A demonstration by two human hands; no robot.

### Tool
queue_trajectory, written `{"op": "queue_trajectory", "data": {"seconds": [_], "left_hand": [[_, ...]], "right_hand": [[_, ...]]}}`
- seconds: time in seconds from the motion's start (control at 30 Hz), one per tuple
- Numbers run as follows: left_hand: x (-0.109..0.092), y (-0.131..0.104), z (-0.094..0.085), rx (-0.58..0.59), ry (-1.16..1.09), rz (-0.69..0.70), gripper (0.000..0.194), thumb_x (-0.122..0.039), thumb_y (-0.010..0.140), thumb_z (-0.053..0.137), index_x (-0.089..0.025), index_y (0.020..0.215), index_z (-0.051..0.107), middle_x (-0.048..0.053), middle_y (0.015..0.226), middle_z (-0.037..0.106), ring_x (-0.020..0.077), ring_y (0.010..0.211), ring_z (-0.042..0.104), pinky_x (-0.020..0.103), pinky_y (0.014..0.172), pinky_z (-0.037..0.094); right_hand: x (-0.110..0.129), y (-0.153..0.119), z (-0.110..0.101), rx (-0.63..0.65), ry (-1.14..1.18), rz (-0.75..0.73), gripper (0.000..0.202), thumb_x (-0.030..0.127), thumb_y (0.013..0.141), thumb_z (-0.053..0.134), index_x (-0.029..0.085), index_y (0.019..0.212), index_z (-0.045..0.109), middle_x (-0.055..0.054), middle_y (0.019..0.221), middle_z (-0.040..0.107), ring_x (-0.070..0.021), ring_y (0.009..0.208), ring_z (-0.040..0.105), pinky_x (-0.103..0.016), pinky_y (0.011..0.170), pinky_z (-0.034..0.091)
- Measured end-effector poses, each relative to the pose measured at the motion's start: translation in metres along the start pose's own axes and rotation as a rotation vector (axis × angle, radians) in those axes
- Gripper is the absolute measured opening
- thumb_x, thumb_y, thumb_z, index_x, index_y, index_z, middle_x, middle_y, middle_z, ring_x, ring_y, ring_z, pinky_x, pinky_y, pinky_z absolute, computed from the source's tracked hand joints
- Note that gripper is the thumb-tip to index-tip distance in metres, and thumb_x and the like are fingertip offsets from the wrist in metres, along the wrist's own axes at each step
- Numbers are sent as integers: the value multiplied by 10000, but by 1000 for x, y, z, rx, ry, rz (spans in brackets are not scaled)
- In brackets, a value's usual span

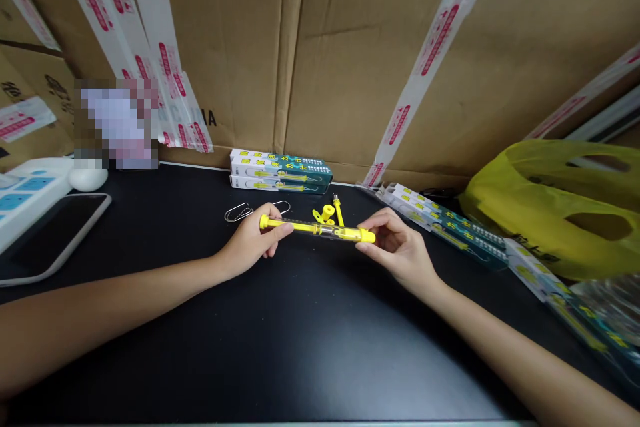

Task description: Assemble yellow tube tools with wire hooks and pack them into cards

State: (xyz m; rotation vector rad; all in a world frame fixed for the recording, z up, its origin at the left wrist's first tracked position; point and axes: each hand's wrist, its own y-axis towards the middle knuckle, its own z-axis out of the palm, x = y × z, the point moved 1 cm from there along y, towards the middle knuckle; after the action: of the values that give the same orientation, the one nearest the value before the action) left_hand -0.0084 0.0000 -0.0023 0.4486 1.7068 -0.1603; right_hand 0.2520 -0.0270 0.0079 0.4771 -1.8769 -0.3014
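Observation:
A yellow and clear tubular spring scale is held level just above the table between my two hands. My left hand is closed round its left end, thumb along the tube. At the right end, the fingertips of my right hand pinch the yellow cap. Just behind the tube lie small yellow plastic parts and a thin yellow rod with a metallic tip. Bent metal wire hooks rest beyond my left hand, partly hidden by it.
Printed boxes are stacked at the back against a cardboard wall. More boxes line the right side, beside a yellow plastic bag. A phone and a white power strip lie on the left of the black table.

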Motion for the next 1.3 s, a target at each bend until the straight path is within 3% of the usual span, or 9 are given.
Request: {"op": "queue_trajectory", "data": {"seconds": [0.07,0.33,0.57,0.87,1.0,1.17,1.3], "left_hand": [[0,0,0,-6,2,-2,255,-385,844,541,-206,792,366,-102,461,443,55,406,417,151,409,334],[0,0,0,-9,-1,-6,253,-382,842,542,-207,791,366,-102,460,437,55,404,415,150,403,331],[0,0,0,-12,3,-12,248,-377,845,540,-206,791,368,-100,459,435,56,406,416,150,407,330],[0,0,0,-12,-4,-7,253,-381,843,543,-209,788,366,-99,461,436,61,403,416,154,406,330],[0,-1,0,-8,0,-8,252,-385,845,541,-209,794,368,-99,460,440,63,406,418,154,408,330],[1,0,-1,-4,0,-2,251,-383,850,538,-207,796,368,-101,460,439,58,406,414,150,406,326],[0,0,0,-6,-1,-4,249,-380,848,539,-207,797,369,-101,460,434,58,403,415,152,404,326]], "right_hand": [[-1,0,0,9,15,-11,182,266,727,726,219,862,612,-23,878,494,-132,705,499,-247,550,420],[1,-2,3,25,83,106,234,304,729,724,211,878,571,-8,768,588,-132,645,542,-251,567,460],[6,-2,3,27,63,117,263,348,718,730,208,867,564,5,696,578,-112,559,505,-233,493,425],[4,-2,3,20,18,121,283,388,728,716,199,883,572,78,529,358,-84,445,332,-235,432,285],[1,-2,1,3,-22,65,226,327,748,710,200,893,593,63,584,355,-93,502,346,-241,478,327],[1,-1,1,-3,-15,-20,209,324,729,726,219,864,607,-35,896,480,-148,716,503,-272,573,449],[2,-1,3,20,16,10,222,353,742,712,229,861,572,-37,875,514,-167,738,529,-284,593,475]]}}
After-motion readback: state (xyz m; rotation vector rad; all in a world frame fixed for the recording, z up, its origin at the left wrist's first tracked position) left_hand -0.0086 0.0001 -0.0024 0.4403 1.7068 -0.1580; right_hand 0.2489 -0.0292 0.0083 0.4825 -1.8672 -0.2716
